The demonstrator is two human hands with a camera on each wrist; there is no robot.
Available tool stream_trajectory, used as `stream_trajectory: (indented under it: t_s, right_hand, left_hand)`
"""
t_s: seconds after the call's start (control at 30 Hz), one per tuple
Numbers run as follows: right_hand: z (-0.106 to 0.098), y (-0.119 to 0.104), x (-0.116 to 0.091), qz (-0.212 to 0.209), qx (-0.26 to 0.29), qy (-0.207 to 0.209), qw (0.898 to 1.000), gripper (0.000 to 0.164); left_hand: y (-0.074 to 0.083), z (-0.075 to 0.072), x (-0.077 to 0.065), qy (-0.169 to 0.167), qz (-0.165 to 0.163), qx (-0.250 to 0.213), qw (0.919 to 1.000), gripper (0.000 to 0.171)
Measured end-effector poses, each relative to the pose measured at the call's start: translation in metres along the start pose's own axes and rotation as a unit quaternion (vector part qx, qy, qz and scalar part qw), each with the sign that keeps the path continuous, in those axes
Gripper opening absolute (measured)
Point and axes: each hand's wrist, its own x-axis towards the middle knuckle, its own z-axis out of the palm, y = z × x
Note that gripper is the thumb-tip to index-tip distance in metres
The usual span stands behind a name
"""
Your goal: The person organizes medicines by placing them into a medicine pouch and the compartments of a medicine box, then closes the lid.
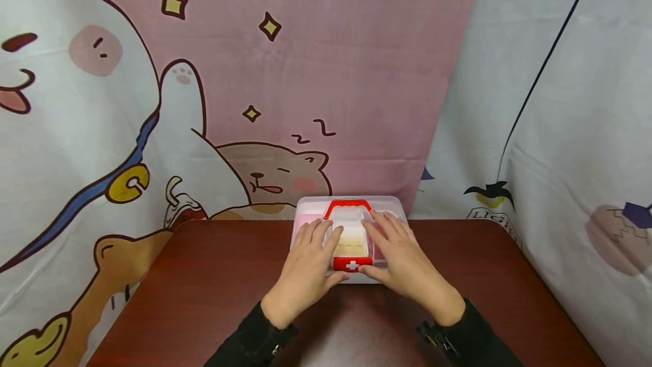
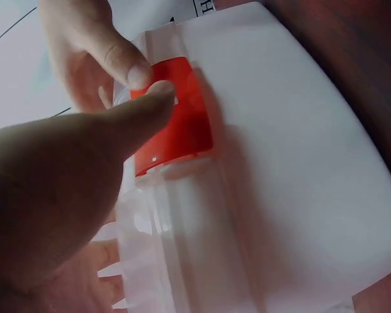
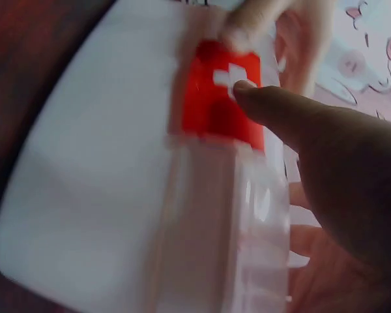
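A white first-aid box (image 1: 389, 204) with a clear lid and a red carry handle (image 1: 348, 203) sits on the table. Its red front latch (image 1: 352, 264) bears a white cross. My left hand (image 1: 301, 268) lies over the lid's left half, fingers spread and fairly straight. Over the right half rests my right hand (image 1: 407, 262), fingers also extended. Both thumbs reach to the latch; in the left wrist view they overlap the red latch (image 2: 192, 124), and the right wrist view shows a thumb across its cross. Pink and pale yellow contents show through the lid.
The dark reddish-brown table (image 1: 229, 276) extends around the box. Behind it hangs a cartoon-printed cloth (image 1: 356, 72), which also covers the sides. The box stands near the table's back edge.
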Motion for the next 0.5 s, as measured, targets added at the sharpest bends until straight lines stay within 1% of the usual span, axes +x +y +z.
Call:
stream_trajectory:
  t_s: [0.1, 0.17, 0.23, 0.37, 0.5]
  right_hand:
    - [0.007, -0.004, 0.001, -0.009, -0.049, 0.020, 0.999, 0.103]
    - [0.012, -0.005, 0.001, -0.014, -0.084, 0.032, 0.996, 0.106]
    - [0.016, -0.006, 0.001, -0.014, -0.107, 0.044, 0.993, 0.108]
    - [0.021, -0.007, 0.000, -0.013, -0.118, 0.062, 0.991, 0.109]
    - [0.022, -0.008, 0.001, -0.016, -0.114, 0.067, 0.991, 0.109]
  left_hand:
    - [0.002, 0.005, 0.001, 0.023, -0.005, 0.009, 0.9997, 0.100]
    - [0.004, 0.010, 0.002, 0.029, -0.012, 0.021, 0.9993, 0.101]
    - [0.007, 0.015, 0.003, 0.028, -0.021, 0.038, 0.9986, 0.103]
    - [0.011, 0.022, 0.002, 0.026, -0.034, 0.061, 0.9973, 0.106]
    - [0.012, 0.024, 0.001, 0.027, -0.039, 0.068, 0.9965, 0.107]
